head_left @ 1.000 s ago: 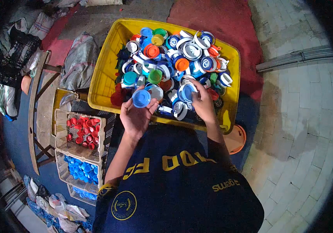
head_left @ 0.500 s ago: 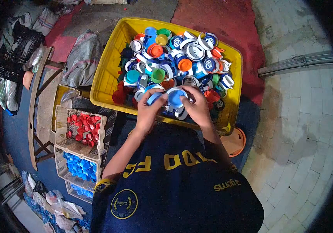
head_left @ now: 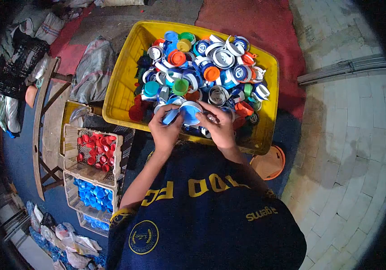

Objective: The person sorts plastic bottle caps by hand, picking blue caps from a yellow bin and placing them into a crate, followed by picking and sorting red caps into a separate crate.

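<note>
My left hand [head_left: 165, 131] is closed around a small blue cap [head_left: 170, 117], over the near edge of a yellow tub. Between my hands is a light-blue lid with a white rim [head_left: 190, 113], its hollow side facing me. My right hand [head_left: 220, 128] grips that lid's right edge, while my left thumb touches its left side. Just beyond my fingers lies a heap of mixed plastic lids [head_left: 211, 74] in white, blue, orange, green and teal. Part of the heap is hidden behind my hands.
The yellow tub [head_left: 117, 96] stands before me. To my left are crates holding red caps [head_left: 98, 150] and blue caps [head_left: 94, 194], beside a wooden frame [head_left: 38, 135] and a grey sack [head_left: 94, 67]. An orange round container [head_left: 268, 165] sits at the tub's near right corner.
Both hands have shifted slightly left with the blue cap and white-rimmed lid. The lid has turned a little and now sits closer against my left thumb.
</note>
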{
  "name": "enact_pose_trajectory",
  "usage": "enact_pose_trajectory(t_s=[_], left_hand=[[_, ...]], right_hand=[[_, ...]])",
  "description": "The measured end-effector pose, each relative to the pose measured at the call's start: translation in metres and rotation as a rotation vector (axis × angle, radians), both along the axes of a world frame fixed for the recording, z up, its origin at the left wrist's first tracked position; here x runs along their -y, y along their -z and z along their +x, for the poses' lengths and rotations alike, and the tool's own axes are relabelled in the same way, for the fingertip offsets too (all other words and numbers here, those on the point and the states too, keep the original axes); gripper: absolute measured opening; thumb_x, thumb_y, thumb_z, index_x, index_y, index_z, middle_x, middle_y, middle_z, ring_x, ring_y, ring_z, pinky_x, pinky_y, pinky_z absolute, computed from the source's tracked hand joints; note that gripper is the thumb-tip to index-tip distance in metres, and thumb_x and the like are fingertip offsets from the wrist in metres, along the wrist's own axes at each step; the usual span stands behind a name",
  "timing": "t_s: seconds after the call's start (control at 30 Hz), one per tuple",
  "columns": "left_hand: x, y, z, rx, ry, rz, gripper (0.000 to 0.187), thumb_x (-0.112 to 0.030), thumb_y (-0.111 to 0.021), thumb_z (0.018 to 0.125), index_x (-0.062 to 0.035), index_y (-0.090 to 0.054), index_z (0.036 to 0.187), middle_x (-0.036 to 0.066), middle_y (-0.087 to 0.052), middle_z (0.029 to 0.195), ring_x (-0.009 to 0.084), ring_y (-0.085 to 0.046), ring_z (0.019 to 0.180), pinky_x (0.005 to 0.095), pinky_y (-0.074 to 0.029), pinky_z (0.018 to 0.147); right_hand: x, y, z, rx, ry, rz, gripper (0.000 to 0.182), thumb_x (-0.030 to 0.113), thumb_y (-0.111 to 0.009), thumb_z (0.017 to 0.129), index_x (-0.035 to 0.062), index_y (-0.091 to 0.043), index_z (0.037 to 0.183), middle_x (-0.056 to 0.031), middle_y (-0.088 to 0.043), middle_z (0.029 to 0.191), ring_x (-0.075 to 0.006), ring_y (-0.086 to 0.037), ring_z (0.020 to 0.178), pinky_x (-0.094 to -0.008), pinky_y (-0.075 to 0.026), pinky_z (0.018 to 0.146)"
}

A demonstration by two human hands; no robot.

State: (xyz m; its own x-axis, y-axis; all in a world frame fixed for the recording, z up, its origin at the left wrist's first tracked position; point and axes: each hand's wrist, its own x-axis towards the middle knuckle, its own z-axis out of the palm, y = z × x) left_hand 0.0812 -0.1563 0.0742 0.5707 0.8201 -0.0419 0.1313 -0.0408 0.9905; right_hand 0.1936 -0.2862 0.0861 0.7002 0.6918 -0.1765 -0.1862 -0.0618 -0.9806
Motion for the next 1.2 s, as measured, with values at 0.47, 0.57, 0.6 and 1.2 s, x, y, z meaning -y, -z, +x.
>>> enact_pose_trajectory(t_s=[0.47, 0.57, 0.6, 1.2], left_hand=[[0.004, -0.001, -0.004, 0.032, -0.124, 0.262, 0.025, 0.003, -0.077, 0.074, -0.0006, -0.064, 0.095, 0.011, -0.075, 0.098, 0.0157, -0.070, 0.088, 0.0294, -0.054, 0.081], [0.007, -0.005, -0.005, 0.150, -0.136, 0.340, 0.024, 0.003, -0.078, 0.075, -0.0007, -0.063, 0.094, 0.012, -0.074, 0.098, 0.0162, -0.070, 0.091, 0.0303, -0.053, 0.084], [0.007, -0.002, -0.006, 0.150, -0.169, 0.315, 0.024, 0.004, -0.078, 0.076, -0.0007, -0.061, 0.094, 0.013, -0.074, 0.099, 0.0150, -0.068, 0.091, 0.0299, -0.053, 0.086], [-0.002, -0.020, -0.020, 0.425, -0.119, -0.460, 0.025, -0.012, -0.073, 0.091, -0.0039, -0.061, 0.111, 0.006, -0.065, 0.103, 0.0114, -0.062, 0.090, 0.0268, -0.052, 0.082]], right_hand=[[-0.016, 0.001, -0.018, -0.507, 0.248, 0.174, 0.036, 0.016, -0.073, 0.092, 0.0015, -0.052, 0.119, -0.0103, -0.067, 0.109, -0.0180, -0.068, 0.095, -0.0357, -0.062, 0.077], [-0.013, 0.011, -0.009, -0.646, 0.202, 0.222, 0.035, 0.019, -0.072, 0.092, 0.0046, -0.055, 0.119, -0.0087, -0.064, 0.117, -0.0204, -0.065, 0.105, -0.0415, -0.061, 0.083], [-0.012, 0.010, -0.005, -0.669, 0.195, 0.242, 0.031, 0.019, -0.071, 0.093, 0.0057, -0.057, 0.118, -0.0076, -0.065, 0.114, -0.0202, -0.066, 0.105, -0.0422, -0.060, 0.083], [-0.026, -0.032, -0.012, -0.096, -0.269, -0.013, 0.040, 0.026, -0.066, 0.099, 0.0025, -0.059, 0.131, -0.0024, -0.067, 0.108, -0.0077, -0.063, 0.077, -0.0212, -0.050, 0.064]])
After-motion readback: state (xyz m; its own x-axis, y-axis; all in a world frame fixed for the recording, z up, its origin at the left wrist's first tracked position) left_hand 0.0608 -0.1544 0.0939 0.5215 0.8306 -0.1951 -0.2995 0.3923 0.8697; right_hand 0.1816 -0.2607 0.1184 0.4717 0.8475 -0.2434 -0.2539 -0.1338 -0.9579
